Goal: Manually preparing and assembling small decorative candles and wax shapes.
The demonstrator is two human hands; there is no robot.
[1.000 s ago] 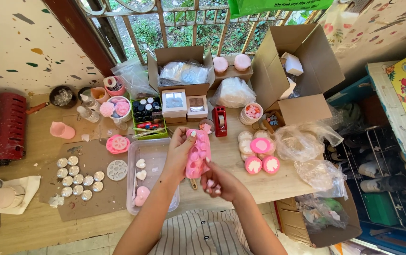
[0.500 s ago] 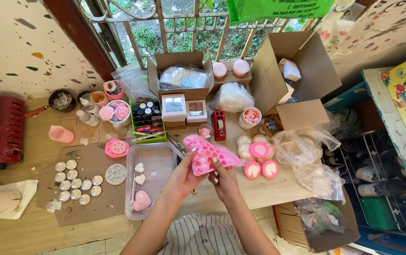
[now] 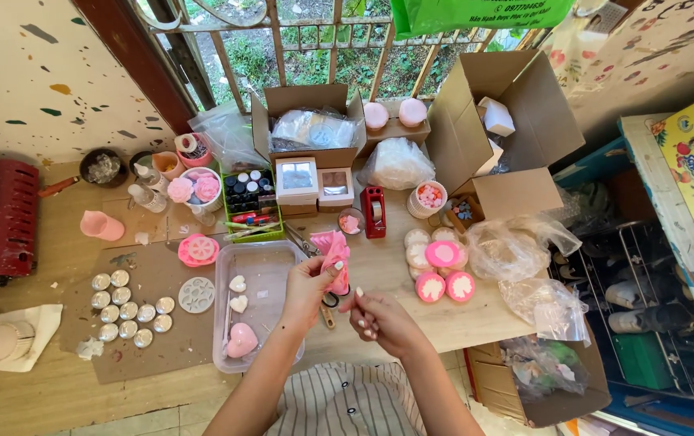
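Head view: a pale wooden desk [image 3: 56, 387] stands below a barred window [image 3: 315, 40] and a speckled terrazzo wall [image 3: 32, 73], crowded with open cardboard boxes [image 3: 517, 105], crinkled clear plastic bags [image 3: 517, 242], a brown card sheet carrying round silver tins [image 3: 127, 311], and a clear plastic tray [image 3: 262, 270] holding smooth white and pink heart-shaped pieces. Left hand [image 3: 308, 291] has its fingers clenched around a soft pink silicone mould [image 3: 335, 258], bent and folded, held above the desk just right of the tray; right hand [image 3: 379, 321] sits just below the mould, fingers curled, and I cannot tell whether they pinch anything. Round pink and white discs [image 3: 442, 270] lie on the desk to the right, a red tape dispenser [image 3: 375, 208] behind
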